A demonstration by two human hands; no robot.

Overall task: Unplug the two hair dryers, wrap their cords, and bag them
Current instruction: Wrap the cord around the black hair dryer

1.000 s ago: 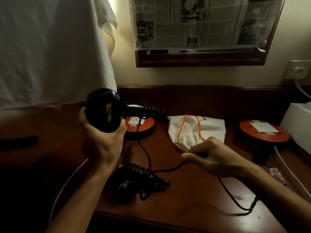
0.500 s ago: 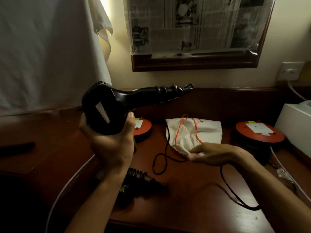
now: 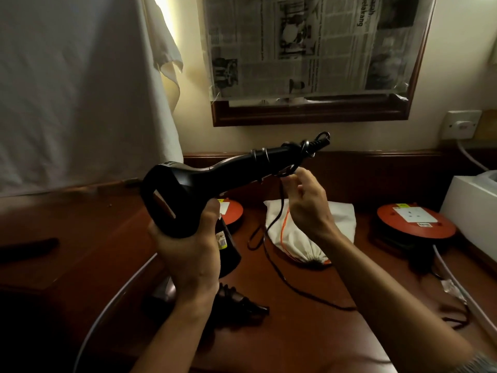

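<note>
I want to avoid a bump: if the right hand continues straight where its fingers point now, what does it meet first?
The right hand points up and left, so it would probably first meet the handle of the hair dryer, where it pinches the cord. Depth is unclear.

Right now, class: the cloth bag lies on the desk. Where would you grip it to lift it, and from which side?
Grip the cloth bag at its gathered neck, the near end, where the orange drawstring bunches the fabric narrow. Probably come from above on the near side, since the right hand and hair dryer cord hang over its left edge.
</note>
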